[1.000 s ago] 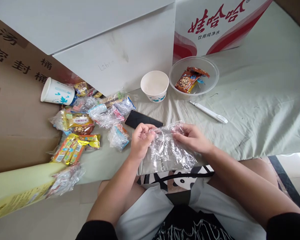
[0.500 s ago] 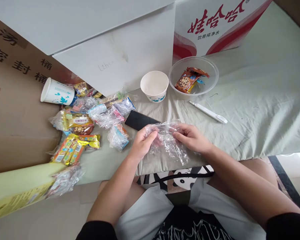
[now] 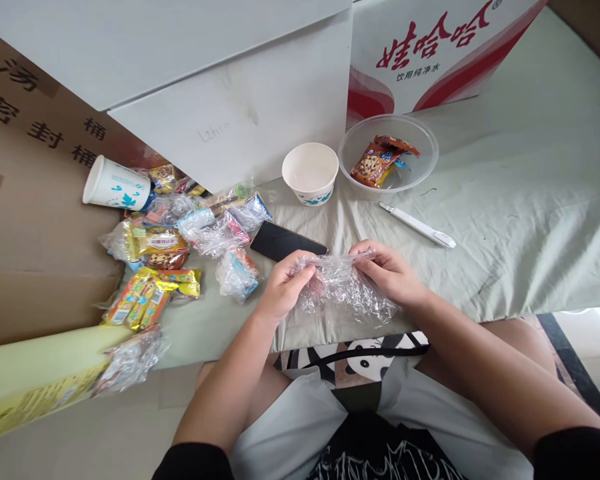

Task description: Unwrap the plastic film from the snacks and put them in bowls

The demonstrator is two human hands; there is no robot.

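Note:
Between my hands hangs a crumpled clear plastic bag, its upper edge pulled nearly straight. My left hand pinches one corner of that edge, thumb on top. At the other corner my right hand grips the plastic between thumb and fingers. Just beyond the left hand lies a black phone, face up. A white paper bowl with a blue leaf print stands behind the phone. To its right, a clear plastic bowl holds a brown cookie packet and other wrappers.
A white box cutter lies right of my hands on the green cloth. Wrapped snacks pile up at left, beside a tipped paper cup. White cartons and a brown carton wall the back and left.
My right hand has shifted slightly right, and the bag's top edge is drawn wider and straighter. The bag's lower part has spread to the right.

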